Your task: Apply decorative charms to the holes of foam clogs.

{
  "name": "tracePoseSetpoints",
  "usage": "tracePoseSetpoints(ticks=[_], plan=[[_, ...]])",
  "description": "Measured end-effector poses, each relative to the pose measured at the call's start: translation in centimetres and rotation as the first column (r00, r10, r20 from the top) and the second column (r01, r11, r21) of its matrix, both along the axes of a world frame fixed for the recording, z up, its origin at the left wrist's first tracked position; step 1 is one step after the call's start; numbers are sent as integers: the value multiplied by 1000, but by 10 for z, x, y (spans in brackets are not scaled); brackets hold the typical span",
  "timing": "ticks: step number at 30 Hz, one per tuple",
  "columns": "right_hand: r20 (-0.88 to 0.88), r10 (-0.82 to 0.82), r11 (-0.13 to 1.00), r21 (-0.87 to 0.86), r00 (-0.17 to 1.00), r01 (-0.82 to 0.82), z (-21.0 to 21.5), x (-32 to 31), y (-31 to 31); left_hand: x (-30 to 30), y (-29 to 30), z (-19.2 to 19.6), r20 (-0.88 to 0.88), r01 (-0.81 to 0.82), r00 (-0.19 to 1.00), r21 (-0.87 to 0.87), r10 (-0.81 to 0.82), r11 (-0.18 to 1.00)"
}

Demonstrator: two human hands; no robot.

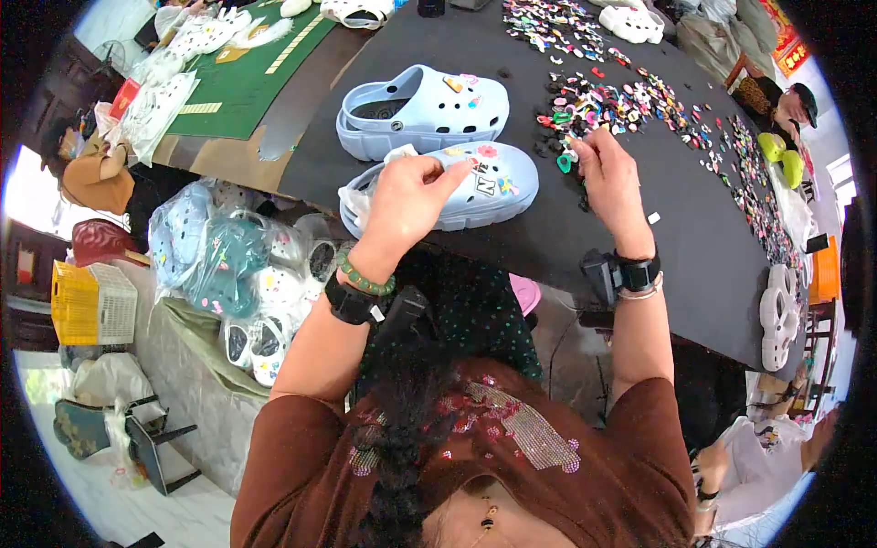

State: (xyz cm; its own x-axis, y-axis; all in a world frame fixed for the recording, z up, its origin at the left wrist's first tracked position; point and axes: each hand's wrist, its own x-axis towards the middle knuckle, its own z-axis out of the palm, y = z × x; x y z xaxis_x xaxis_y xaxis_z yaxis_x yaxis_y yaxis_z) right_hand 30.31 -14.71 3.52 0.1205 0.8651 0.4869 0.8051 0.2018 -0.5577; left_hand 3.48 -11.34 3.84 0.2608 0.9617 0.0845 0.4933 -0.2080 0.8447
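Note:
On the dark table stand two light-blue clogs side by side. My left hand (406, 196) grips the near clog (498, 205) around its foot opening, the thumb lying toward the toe. Crumpled clear plastic (356, 203) pokes out at this clog's heel. Its top bears several charms, among them a pink flower (487, 152) and black-and-white pieces. The far clog (429, 114) has a few charms near its toe. At the edge of a loose charm pile (630, 105), my right hand (609, 178) pinches with thumb and forefinger; what is between them is too small to make out.
Charms spread along the table's right side toward a white clog (779, 318). A green mat (242, 82) lies at the back left. Bagged clogs (228, 265) sit below the table on the left, near a yellow crate (78, 301). Other people are around the table.

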Motion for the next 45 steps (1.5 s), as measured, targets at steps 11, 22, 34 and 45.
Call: tracePoseSetpoints(ticks=[11, 22, 34, 45], plan=[[21, 382, 922, -73, 924, -380, 33, -22, -12, -9, -28, -16, 129, -45, 991, 159, 25, 986], [173, 842, 537, -174, 512, -825, 32, -70, 41, -14, -36, -24, 188, -21, 982, 126, -3, 992], [-167, 849, 434, -317, 501, -843, 24, -70, 66, -16, -36, -23, 133, -15, 991, 169, -8, 986], [53, 835, 549, -106, 547, -829, 21, -67, 44, -14, -36, -21, 152, -34, 988, 134, 13, 990]])
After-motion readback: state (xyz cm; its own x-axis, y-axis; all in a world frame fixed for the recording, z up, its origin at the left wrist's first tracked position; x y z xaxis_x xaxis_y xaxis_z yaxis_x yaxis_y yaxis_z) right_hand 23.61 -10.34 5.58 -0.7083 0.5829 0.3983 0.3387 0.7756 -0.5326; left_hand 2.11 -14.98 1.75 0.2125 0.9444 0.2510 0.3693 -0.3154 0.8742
